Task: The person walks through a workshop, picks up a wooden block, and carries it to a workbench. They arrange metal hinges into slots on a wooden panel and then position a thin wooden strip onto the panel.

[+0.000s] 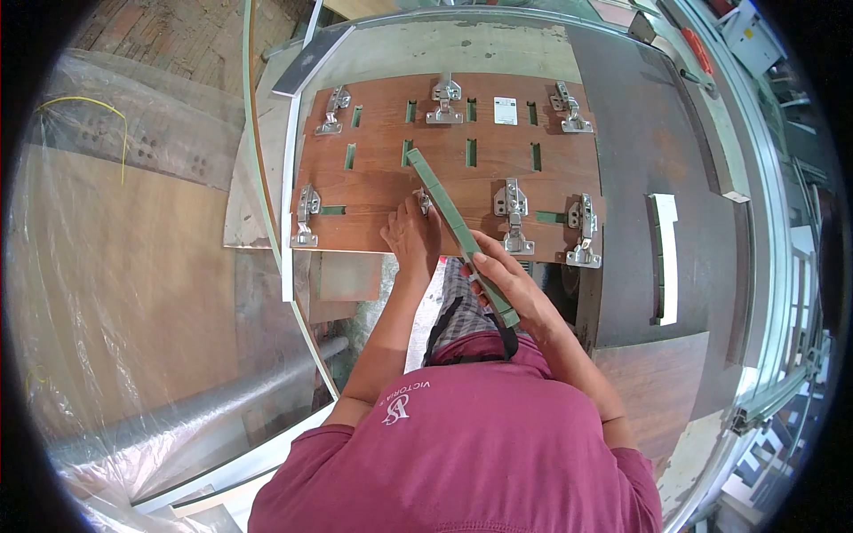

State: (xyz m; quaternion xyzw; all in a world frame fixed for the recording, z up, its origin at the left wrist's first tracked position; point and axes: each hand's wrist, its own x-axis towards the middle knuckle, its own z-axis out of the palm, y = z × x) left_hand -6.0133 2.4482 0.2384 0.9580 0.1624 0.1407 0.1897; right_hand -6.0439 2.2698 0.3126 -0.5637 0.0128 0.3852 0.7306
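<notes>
My right hand grips a long, narrow green strip, marked off in segments and held slantwise above a brown wooden board. My left hand is at the board's near edge with its fingers closed around a metal cabinet hinge, which is mostly hidden by the fingers and the strip. Several other hinges lie on the board, among them one at the near left, one right of my hands and one at the far middle. Green-lined slots are cut in the board.
A white label is on the board. On the dark surface to the right lies a white strip. Long frame strips run along the left, beside a plastic-wrapped panel. A red-handled tool is at the far right.
</notes>
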